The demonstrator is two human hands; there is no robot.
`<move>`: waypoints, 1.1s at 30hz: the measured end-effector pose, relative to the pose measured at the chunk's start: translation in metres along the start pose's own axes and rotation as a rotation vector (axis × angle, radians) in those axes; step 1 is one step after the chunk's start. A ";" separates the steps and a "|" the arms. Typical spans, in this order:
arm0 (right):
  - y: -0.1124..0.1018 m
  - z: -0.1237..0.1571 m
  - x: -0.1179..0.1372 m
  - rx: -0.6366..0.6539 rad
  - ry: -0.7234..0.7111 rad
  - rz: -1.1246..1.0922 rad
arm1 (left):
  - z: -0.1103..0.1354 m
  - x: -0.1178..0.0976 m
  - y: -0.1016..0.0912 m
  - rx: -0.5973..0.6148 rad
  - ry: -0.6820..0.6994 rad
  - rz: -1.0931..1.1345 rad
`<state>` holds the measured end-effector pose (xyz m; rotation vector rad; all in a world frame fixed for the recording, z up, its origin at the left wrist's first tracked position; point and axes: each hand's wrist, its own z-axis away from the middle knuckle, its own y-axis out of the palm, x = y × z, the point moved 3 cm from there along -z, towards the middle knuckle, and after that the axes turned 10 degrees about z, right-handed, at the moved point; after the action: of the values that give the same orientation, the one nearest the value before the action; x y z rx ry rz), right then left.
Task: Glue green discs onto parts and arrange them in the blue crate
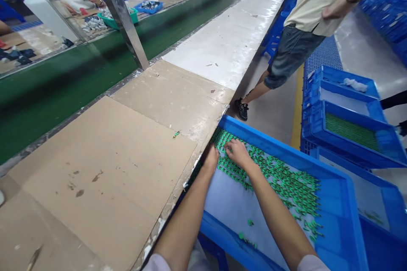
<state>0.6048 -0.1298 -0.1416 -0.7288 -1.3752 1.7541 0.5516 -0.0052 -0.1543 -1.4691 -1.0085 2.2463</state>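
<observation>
A blue plastic tray (286,144), lined with a pale sheet, holds many small green parts (276,178). Toward its far left corner, they stand in neat rows; elsewhere they lie loose. My left hand (211,159) is over the tray's left side beside the table edge, its fingers pressed together. Close by on the right, my right hand (238,152) reaches down to the parts with curled fingers. What either set of fingertips holds is too small to make out. A single small green and gold piece (176,135) lies on the brown cardboard (127,152) at my left.
A long white-topped bench (229,38) runs ahead, with a metal post (124,21) on its left. A person (295,42) stands beyond the tray. Stacked blue trays (346,114) are at right. Co-workers sit across the green-sided conveyor (63,101). A brush tip (34,258) shows lower left.
</observation>
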 end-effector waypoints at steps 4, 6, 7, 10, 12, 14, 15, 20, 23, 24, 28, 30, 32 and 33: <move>0.003 0.002 0.002 -0.021 -0.011 0.021 | 0.000 0.000 0.000 0.040 0.023 -0.072; 0.006 -0.001 0.005 -0.015 0.002 0.047 | -0.001 -0.001 0.000 0.051 0.031 -0.094; 0.008 -0.002 0.005 -0.013 0.009 0.056 | -0.001 -0.002 0.000 0.055 0.033 -0.102; 0.012 -0.005 0.007 -0.024 0.012 0.059 | -0.002 -0.003 -0.001 0.060 0.031 -0.118; 0.013 -0.006 0.006 -0.034 0.007 0.044 | -0.002 -0.004 -0.002 0.059 0.027 -0.122; 0.014 -0.005 0.006 -0.040 0.004 0.034 | -0.003 -0.005 -0.003 0.061 0.028 -0.121; 0.014 -0.005 0.006 -0.040 0.004 0.034 | -0.003 -0.006 -0.004 0.064 0.029 -0.119; 0.014 -0.001 0.006 -0.040 -0.001 0.056 | 0.002 -0.009 -0.014 0.059 0.035 -0.101; 0.010 0.003 0.006 -0.072 -0.008 0.047 | 0.012 -0.006 -0.022 0.048 0.038 -0.094; 0.009 0.004 0.006 -0.087 -0.023 0.039 | 0.017 -0.004 -0.024 0.052 0.039 -0.091; 0.006 0.006 0.012 -0.085 -0.138 0.048 | 0.042 0.008 -0.027 0.103 0.044 -0.072; 0.006 0.004 0.015 -0.058 -0.174 0.072 | 0.052 0.013 -0.026 0.121 0.042 -0.066; 0.008 0.002 0.018 -0.044 -0.187 0.091 | 0.058 0.015 -0.026 0.128 0.041 -0.066; 0.008 0.001 0.018 -0.043 -0.189 0.100 | 0.060 0.016 -0.025 0.129 0.042 -0.069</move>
<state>0.5921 -0.1158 -0.1489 -0.6784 -1.5290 1.9174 0.4880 -0.0018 -0.1340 -1.3994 -0.8707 2.1790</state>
